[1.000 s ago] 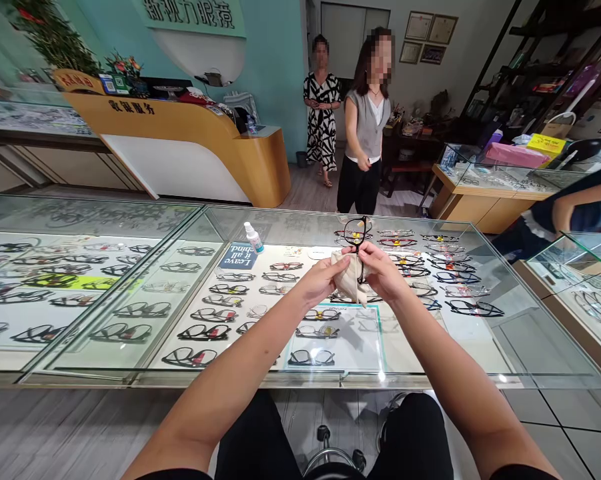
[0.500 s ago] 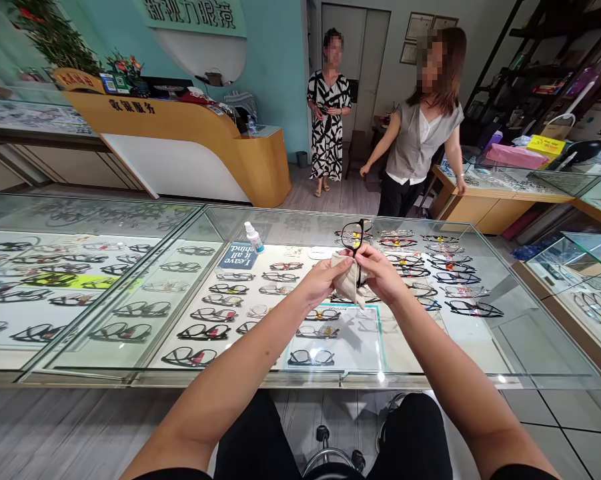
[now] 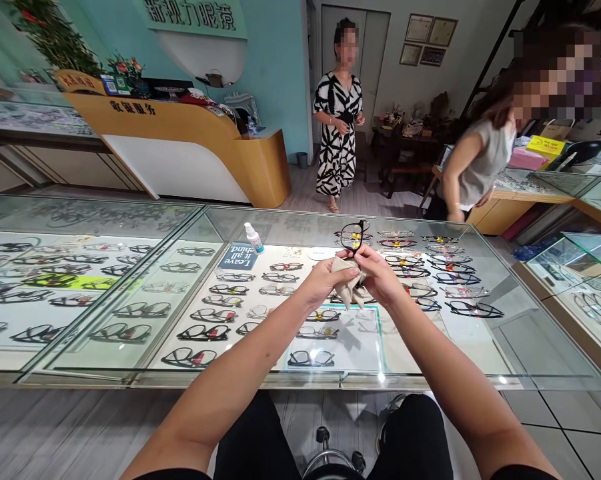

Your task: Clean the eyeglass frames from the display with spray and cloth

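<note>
Now, the left hand is curled with its thumb on a pale cloth, and the right hand pinches the black glasses, which stick up just above the cloth over the glass case, where a small white bottle stands

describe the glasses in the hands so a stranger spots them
Across the view runs a glass display case. Above it, the left hand and right hand hold a beige cloth and black-framed eyeglasses. Only these are raised; neighbouring pairs lie inside the case.
</note>
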A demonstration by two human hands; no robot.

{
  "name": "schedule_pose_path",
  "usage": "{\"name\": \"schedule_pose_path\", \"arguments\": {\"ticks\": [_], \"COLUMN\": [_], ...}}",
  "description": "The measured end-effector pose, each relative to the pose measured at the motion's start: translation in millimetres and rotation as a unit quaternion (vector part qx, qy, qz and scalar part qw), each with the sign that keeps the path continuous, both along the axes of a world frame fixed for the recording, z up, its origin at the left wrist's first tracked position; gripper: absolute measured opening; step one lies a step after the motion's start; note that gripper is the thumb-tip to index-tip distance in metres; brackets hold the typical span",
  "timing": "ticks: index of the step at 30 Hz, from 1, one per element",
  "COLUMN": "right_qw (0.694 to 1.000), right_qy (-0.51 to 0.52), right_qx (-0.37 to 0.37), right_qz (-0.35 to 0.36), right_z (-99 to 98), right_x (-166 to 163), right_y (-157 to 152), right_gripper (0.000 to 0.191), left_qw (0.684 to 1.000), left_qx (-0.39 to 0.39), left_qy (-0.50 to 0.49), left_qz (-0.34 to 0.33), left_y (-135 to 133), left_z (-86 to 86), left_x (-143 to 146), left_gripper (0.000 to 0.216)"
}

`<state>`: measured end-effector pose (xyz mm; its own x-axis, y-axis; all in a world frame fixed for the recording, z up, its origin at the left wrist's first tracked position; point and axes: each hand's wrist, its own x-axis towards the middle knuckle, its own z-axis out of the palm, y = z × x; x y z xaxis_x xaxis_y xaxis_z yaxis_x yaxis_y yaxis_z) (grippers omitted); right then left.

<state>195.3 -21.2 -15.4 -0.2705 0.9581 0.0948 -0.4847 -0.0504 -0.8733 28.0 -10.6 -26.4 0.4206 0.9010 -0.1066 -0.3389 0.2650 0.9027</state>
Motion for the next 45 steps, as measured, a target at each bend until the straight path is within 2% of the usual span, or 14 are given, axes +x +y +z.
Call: {"name": "schedule_pose_path", "arguments": {"ticks": [4, 12, 17, 22, 28, 31, 38, 41, 45], "right_qw": [1.0, 0.999, 0.999, 1.0, 1.0, 1.0, 1.0, 0.999, 0.999], "right_qy": [0.011, 0.026, 0.03, 0.02, 0.014, 0.01, 0.019, 0.027, 0.026], "right_qx": [-0.004, -0.007, -0.006, -0.001, 0.008, 0.002, 0.013, 0.012, 0.017], "right_qz": [-0.016, -0.018, -0.01, -0.017, -0.01, -0.012, -0.005, -0.014, -0.015], "right_z": [-1.0, -1.9, -1.0, 2.4, 4.2, 2.0, 4.7, 6.6, 6.7], "right_x": [1.9, 1.8, -0.9, -4.8, -8.5, -6.4, 0.6, 1.8, 1.3], "right_y": [2.3, 3.7, 0.7, -6.3, -8.3, -5.7, -4.3, -4.2, -4.0], "right_gripper": [0.041, 0.043, 0.044, 0.041, 0.041, 0.043, 0.041, 0.042, 0.043], "left_qw": [1.0, 0.995, 0.993, 0.992, 0.986, 0.987, 0.989, 0.991, 0.991], "left_qx": [0.017, 0.083, 0.112, 0.11, 0.133, 0.139, 0.137, 0.127, 0.126], "left_qy": [0.016, 0.046, 0.041, 0.023, 0.037, 0.043, 0.041, 0.036, 0.035], "left_qz": [0.002, -0.007, 0.022, 0.056, 0.092, 0.075, -0.03, -0.036, -0.01], "left_y": [-2.3, -6.5, -7.4, -8.2, -4.6, -1.9, -3.9, -6.3, -8.4], "left_z": [1.6, 8.0, 7.0, 7.0, 0.1, 0.3, 13.5, 15.1, 12.5], "left_x": [0.3, 0.1, 2.3, 4.7, 4.5, 0.6, -10.2, -10.4, -6.3], "left_gripper": [0.07, 0.066, 0.062, 0.069, 0.065, 0.069, 0.063, 0.062, 0.075]}}
